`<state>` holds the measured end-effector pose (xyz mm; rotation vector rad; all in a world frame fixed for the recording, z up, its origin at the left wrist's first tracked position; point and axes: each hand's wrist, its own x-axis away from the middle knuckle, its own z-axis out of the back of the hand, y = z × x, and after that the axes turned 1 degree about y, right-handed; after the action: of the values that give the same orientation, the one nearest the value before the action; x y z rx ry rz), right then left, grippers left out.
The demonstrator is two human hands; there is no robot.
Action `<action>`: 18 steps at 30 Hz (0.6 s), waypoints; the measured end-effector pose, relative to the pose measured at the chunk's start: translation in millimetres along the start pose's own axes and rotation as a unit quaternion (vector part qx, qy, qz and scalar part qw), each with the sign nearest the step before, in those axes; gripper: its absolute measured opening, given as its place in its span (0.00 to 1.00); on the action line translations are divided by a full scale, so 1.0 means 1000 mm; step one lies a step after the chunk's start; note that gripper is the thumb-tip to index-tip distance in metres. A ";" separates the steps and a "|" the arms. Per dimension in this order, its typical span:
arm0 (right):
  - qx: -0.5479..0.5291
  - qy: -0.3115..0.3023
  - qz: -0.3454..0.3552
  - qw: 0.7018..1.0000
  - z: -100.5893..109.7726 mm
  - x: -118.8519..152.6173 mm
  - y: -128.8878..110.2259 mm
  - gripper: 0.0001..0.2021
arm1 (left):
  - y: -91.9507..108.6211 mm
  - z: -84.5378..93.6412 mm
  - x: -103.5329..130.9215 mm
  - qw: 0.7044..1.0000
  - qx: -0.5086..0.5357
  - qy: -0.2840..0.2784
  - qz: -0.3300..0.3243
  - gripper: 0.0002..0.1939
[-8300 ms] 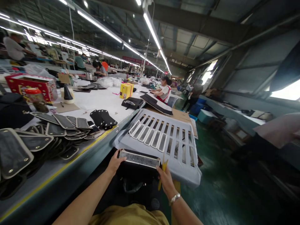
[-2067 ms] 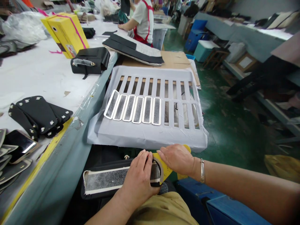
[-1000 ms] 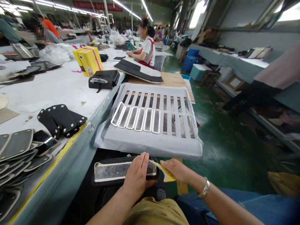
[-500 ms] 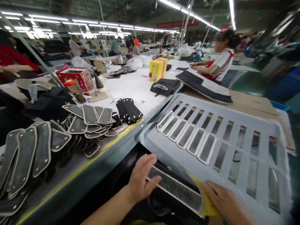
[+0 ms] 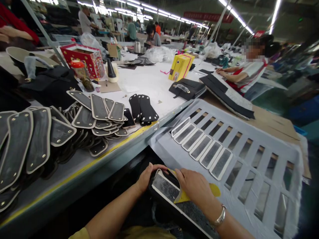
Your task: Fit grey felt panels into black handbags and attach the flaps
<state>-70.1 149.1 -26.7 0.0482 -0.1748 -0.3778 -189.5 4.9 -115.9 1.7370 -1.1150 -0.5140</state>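
Note:
A dark bag-like piece (image 5: 164, 207) is in front of me, with a long grey panel with white edges (image 5: 164, 184) along its upper side. My left hand (image 5: 146, 177) curls round its far left corner, its fingertips partly behind it. My right hand (image 5: 196, 186) lies over the panel and grips a thin yellow flexible piece (image 5: 183, 196), whose edge touches the grey surface. Another yellow end (image 5: 214, 190) sticks out beyond that hand. Whether it is a sheet or a scraper I cannot tell. Much of the dark piece is hidden by my right arm.
A grey slotted plastic crate (image 5: 261, 149) at right bears a row of several white-edged grey panels (image 5: 198, 147). Piles of dark riveted pieces (image 5: 37, 139) cover the left table, beside a phone (image 5: 129, 119). A black bag (image 5: 186, 89) and yellow box (image 5: 181, 67) stand farther back. A co-worker (image 5: 251, 71) sits at right.
My right hand has moved left along the panel with the yellow piece, towards my left hand. My left hand has gone from open above the panel to curled round its end. The view has shifted.

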 end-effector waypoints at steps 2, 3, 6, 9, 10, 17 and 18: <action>-0.028 -0.001 -0.027 0.999 0.000 -0.005 -0.004 0.25 | 0.000 0.004 0.000 1.000 0.010 -0.002 0.004 0.38; -0.038 -0.002 -0.034 0.999 0.000 -0.007 -0.005 0.25 | 0.000 0.005 0.000 1.000 0.009 -0.006 0.004 0.38; -0.052 0.001 -0.043 0.998 -0.002 -0.009 -0.002 0.26 | -0.001 0.003 -0.001 1.000 -0.013 -0.018 0.002 0.37; -0.059 -0.003 -0.049 0.997 -0.002 -0.008 0.005 0.26 | -0.002 -0.004 0.001 0.999 -0.039 -0.019 0.001 0.36; -0.060 -0.007 -0.054 0.997 -0.002 -0.006 0.007 0.26 | -0.001 -0.006 0.002 0.999 -0.050 -0.017 0.003 0.36; -0.052 -0.009 0.001 0.999 0.002 -0.008 -0.007 0.23 | 0.003 -0.011 0.005 0.995 -0.096 -0.006 0.034 0.38; -0.045 -0.011 0.015 0.999 0.002 -0.010 -0.011 0.22 | 0.003 -0.011 0.005 0.995 -0.092 -0.004 0.038 0.37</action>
<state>-83.8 142.7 -27.1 -0.0463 -0.1800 -0.3562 -180.6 5.6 -107.7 1.5295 -1.0995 -0.5583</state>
